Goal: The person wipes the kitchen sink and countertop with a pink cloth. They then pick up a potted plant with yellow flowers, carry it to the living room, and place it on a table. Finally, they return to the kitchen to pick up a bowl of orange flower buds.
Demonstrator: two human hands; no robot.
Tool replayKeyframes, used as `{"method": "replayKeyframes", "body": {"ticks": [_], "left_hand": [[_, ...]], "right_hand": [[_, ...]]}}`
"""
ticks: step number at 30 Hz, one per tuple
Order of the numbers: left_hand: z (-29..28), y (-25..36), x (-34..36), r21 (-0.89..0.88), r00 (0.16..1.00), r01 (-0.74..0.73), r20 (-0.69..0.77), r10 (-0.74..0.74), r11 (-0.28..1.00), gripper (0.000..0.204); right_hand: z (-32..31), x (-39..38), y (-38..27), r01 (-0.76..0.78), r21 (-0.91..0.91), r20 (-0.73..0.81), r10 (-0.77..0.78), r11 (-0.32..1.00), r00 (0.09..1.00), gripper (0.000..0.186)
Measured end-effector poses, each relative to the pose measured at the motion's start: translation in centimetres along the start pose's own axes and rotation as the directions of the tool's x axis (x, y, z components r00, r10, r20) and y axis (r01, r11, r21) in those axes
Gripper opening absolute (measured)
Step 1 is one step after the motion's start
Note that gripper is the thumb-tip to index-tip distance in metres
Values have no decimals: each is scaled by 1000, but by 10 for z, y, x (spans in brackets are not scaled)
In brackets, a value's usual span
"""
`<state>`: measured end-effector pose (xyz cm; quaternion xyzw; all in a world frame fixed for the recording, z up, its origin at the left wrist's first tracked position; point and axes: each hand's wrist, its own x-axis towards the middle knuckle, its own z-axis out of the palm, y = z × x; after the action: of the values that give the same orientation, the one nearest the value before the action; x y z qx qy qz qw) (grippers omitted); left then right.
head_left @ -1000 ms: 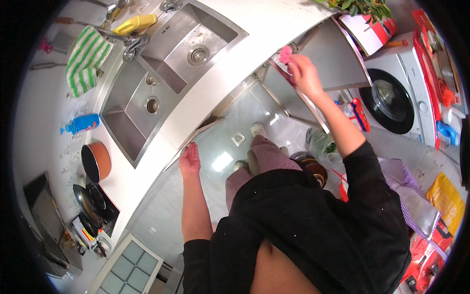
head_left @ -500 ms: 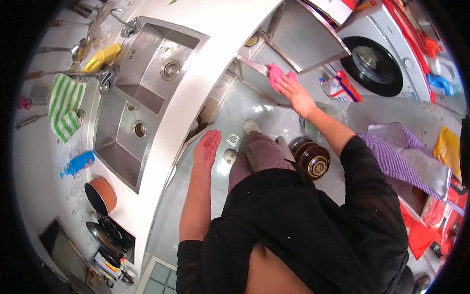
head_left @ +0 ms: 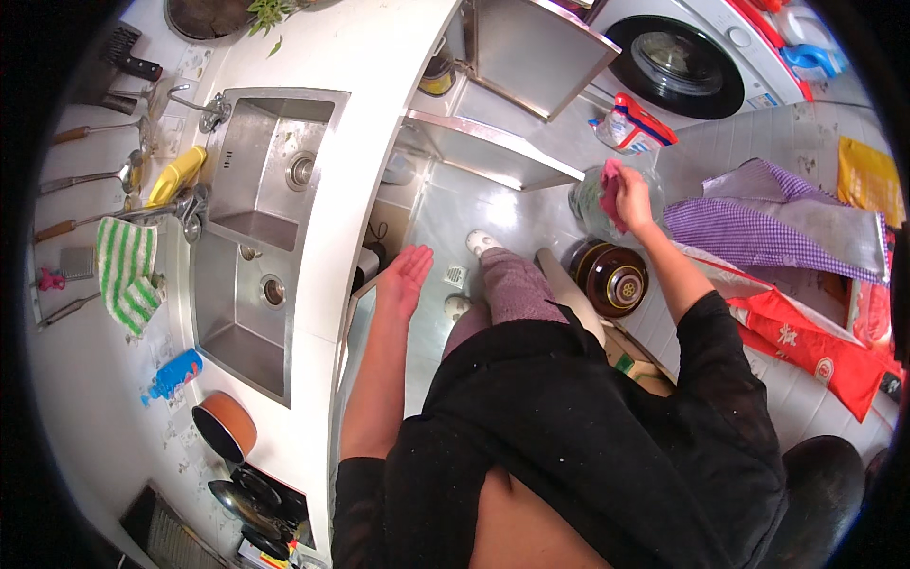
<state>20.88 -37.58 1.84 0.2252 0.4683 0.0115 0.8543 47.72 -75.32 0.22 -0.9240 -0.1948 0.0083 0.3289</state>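
My right hand (head_left: 633, 199) is closed on a crumpled pink cloth (head_left: 612, 192), over a large clear glass jar (head_left: 586, 209) on the floor. Left of that cloth, an open cabinet door (head_left: 502, 152) sticks out from under the counter; the cloth is apart from it. My left hand (head_left: 406, 279) is empty, fingers stretched out. It is beside the counter front, near the top edge of another opened door (head_left: 349, 318). A dark brown jar (head_left: 611, 281) with a patterned lid stands by my right leg.
A further cabinet door (head_left: 540, 62) stands open farther off. Beyond are a red-and-white bag (head_left: 635, 128) and a washing machine (head_left: 678, 71). A purple checked cloth (head_left: 768, 223) covers things at right, near a red bag (head_left: 806, 346). The white counter (head_left: 327, 218) holds a double sink (head_left: 270, 228).
My right hand has drawn the pink cloth off the cabinet door's edge, rightward and nearer me, over the glass jar. My left hand stays outstretched. The whole view has turned.
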Motion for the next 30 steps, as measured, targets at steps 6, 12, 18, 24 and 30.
{"method": "replayKeyframes", "body": {"ticks": [6,12,18,24,30], "left_hand": [[-2,1,-18,34,1000,6,-1,-6,999,38],[-7,5,-38,38,1000,-20,-21,21,999,38],[-30,-4,-59,-18,999,-13,-47,13,1000,38],[-38,-5,-76,-34,999,-20,-31,19,999,39],[-64,-8,-96,-17,996,-65,-65,64,998,39]], "right_hand": [[18,57,-93,158,-24,129,-154,987,980,36],[70,60,-88,214,-250,477,-72,944,876,16],[88,23,-114,94,-8,638,-67,996,767,25],[144,-34,-168,-70,44,681,21,997,732,26],[139,-40,-183,-213,-2,631,166,977,758,20]]}}
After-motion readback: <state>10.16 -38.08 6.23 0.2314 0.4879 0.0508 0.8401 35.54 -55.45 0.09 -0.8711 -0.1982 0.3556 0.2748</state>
